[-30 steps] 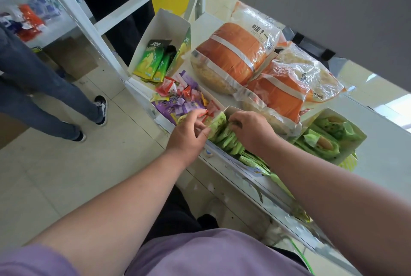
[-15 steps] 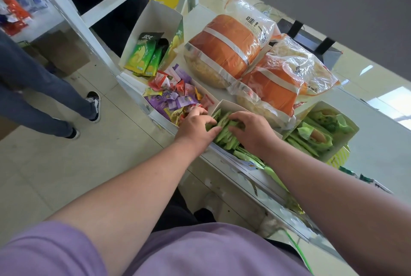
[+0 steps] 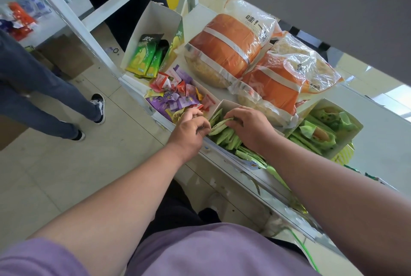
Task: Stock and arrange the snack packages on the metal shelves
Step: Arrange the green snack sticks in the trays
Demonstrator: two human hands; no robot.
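Note:
A white carton (image 3: 226,105) on the white metal shelf (image 3: 224,160) holds a row of thin green snack packets (image 3: 224,135). My left hand (image 3: 189,133) is at the carton's left edge, fingers curled onto the packets there. My right hand (image 3: 249,126) lies over the packets from the right, its fingertips pinching the top of one. Left of the carton, a second carton holds mixed purple, red and yellow candy packets (image 3: 175,98). Behind stand two big orange bread bags (image 3: 229,46).
A tall white box with green-yellow packets (image 3: 146,57) stands at the shelf's left end. Another carton of green wrapped snacks (image 3: 322,133) sits right of my hands. A person in jeans (image 3: 44,89) stands on the tiled floor at left, another behind the shelf post.
My left hand has moved right from the candy carton to the green packets. Both hands have closed in on the row of packets. The camera has drifted a little.

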